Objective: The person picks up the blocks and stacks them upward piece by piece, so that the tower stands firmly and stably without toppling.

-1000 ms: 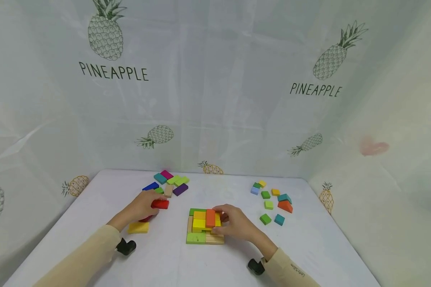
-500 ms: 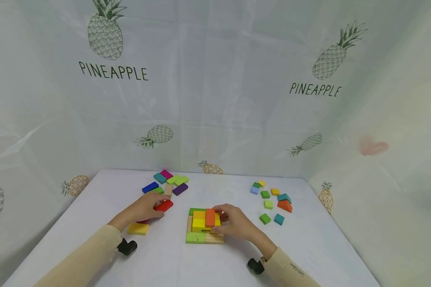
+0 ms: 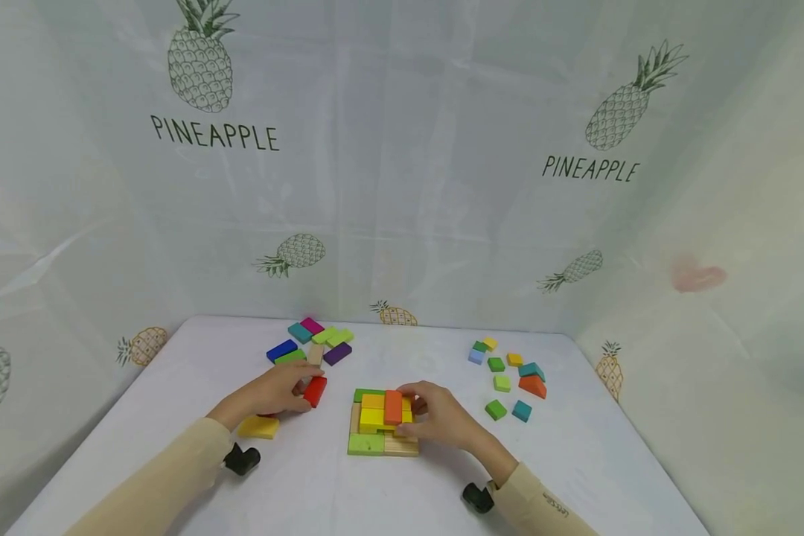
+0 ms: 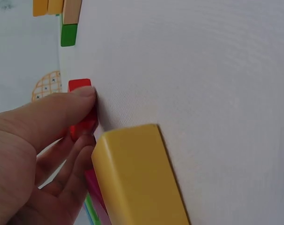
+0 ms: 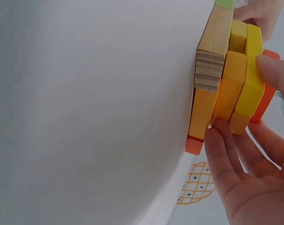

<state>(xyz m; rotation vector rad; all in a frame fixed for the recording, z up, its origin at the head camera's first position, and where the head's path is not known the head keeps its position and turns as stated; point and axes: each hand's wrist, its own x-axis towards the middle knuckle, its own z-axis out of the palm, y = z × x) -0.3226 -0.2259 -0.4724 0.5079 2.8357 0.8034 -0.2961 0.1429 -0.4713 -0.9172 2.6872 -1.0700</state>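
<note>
My left hand (image 3: 275, 391) pinches a red block (image 3: 316, 391) between thumb and fingers, left of the block stack. In the left wrist view the thumb lies over the red block (image 4: 84, 127). A yellow block (image 4: 137, 176) lies close by, with a magenta block (image 4: 97, 194) partly hidden behind it. My right hand (image 3: 442, 420) holds the right side of the stack of building blocks (image 3: 371, 420). Its thumb (image 5: 272, 70) presses a yellow block (image 5: 252, 79), while the other fingers touch the opposite side. An orange block (image 3: 393, 407) tops the yellow layers, above a green and plain wood base.
At the back left lie several loose blocks, among them a blue block (image 3: 282, 351), a purple block (image 3: 338, 353) and a plain wood block (image 3: 315, 354). Small cubes and an orange triangular block (image 3: 532, 385) are scattered at the right. A pineapple-print curtain (image 3: 402, 186) hangs behind the table.
The red block has moved slightly right in my left hand and turned from lying crosswise to pointing away from me. My right hand stays at the stack.
</note>
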